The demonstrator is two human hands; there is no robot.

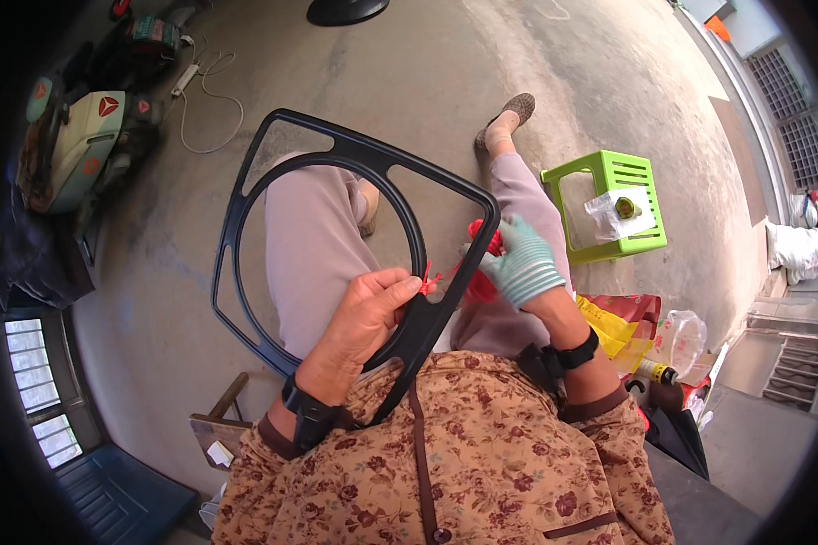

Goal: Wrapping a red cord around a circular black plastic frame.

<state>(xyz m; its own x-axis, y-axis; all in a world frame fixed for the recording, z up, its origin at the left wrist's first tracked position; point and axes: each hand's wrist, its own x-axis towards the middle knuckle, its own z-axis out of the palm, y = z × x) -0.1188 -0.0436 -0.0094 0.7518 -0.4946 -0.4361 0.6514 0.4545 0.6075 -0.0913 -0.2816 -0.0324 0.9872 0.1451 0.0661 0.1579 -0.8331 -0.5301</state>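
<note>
A black frame (418, 154) with a large round opening stands tilted over my lap. My bare left hand (368, 313) is closed at its right inner bar, thumb and forefinger pinching a knot of red plastic cord (427, 280) tied there. On the outer side of the same bar, my right hand (523, 263), in a striped green-and-white glove, is closed around a bundle of red cord (483, 289). A thin red strand runs between the bundle and the knot. The glove hides part of the bundle.
To the right stands a green plastic stool (609, 163) bearing a clear bag and a small green roll. Bags (609, 322) and a spray can (654, 371) lie by my right side. A scooter (91, 136) and a white power strip (185, 80) are at left, a wooden stool (223, 427) nearby.
</note>
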